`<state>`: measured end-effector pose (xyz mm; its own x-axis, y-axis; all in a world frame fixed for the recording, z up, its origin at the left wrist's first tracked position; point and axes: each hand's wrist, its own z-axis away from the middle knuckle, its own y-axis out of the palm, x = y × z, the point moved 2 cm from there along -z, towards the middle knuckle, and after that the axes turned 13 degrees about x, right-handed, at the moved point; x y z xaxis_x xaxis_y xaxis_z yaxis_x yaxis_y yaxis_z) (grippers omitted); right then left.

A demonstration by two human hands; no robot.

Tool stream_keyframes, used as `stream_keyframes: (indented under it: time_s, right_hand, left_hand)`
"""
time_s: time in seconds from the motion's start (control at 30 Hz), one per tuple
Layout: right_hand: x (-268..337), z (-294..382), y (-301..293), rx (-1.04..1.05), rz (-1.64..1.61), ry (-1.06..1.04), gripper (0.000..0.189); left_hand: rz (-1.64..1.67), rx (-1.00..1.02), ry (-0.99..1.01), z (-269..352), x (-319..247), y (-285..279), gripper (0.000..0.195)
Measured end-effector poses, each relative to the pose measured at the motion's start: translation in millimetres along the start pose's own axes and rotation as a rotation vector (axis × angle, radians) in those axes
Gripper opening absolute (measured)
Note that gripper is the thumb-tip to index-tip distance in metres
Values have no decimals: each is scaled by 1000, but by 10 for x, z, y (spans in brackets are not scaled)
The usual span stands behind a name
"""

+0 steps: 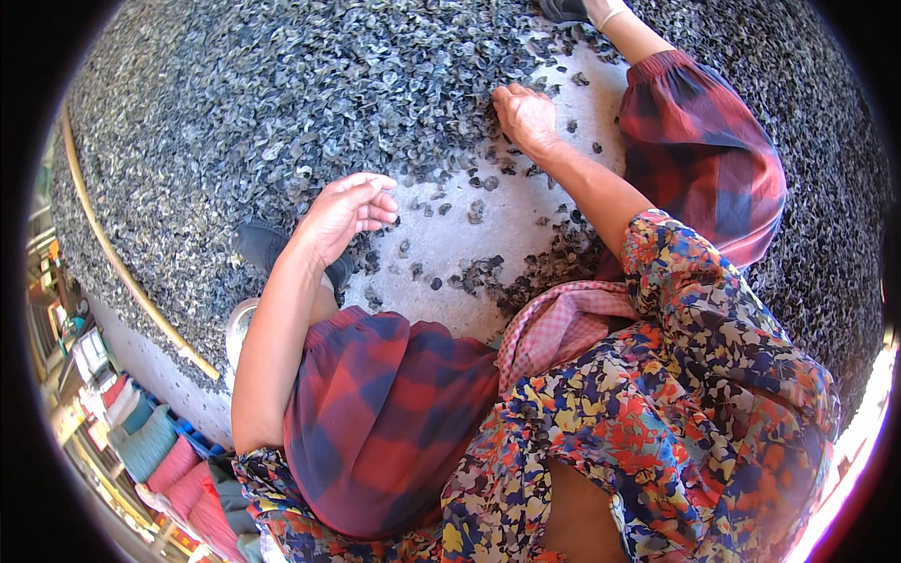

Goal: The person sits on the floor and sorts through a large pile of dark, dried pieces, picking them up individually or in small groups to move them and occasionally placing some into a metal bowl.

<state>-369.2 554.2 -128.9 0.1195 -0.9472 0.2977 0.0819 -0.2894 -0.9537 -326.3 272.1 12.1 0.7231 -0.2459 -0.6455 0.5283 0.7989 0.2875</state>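
A wide layer of dark, curled, dried pieces (pixel 317 84), which look like wood ear fungus, covers the floor before me. My right hand (pixel 524 116) rests at the layer's near edge. Its fingers curl under, so whatever they may hold is hidden. Nearer to me, my left hand (pixel 348 214) hovers with fingers loosely bent and apart, nothing in it. Between my legs lies a pale patch of bare floor (pixel 450 246) with scattered single pieces. A darker clump of the pieces (pixel 542 271) sits close to my lap.
A long thin pole (pixel 116 260) lies along the layer's left side. Beside my left arm is a round pale container (pixel 241 331), partly hidden. Several coloured sacks (pixel 151 440) stand at lower left. A pink checked cloth (pixel 563 324) lies at my waist. More pieces spread beyond my right leg.
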Motion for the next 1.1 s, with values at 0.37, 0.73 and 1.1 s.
stream_keyframes:
  time_s: [0.37, 0.73, 1.1]
  right_hand:
    - [56, 124, 91, -75, 103, -115, 14]
    - [-51, 337, 349, 87, -897, 184, 14]
    - [367, 496, 10, 530, -1686, 246, 19]
  left_hand:
    - [-13, 12, 0, -40, -23, 15, 31]
    - [-4, 18, -31, -44, 25, 21, 28]
    - [0, 36, -77, -88, 86, 50, 28]
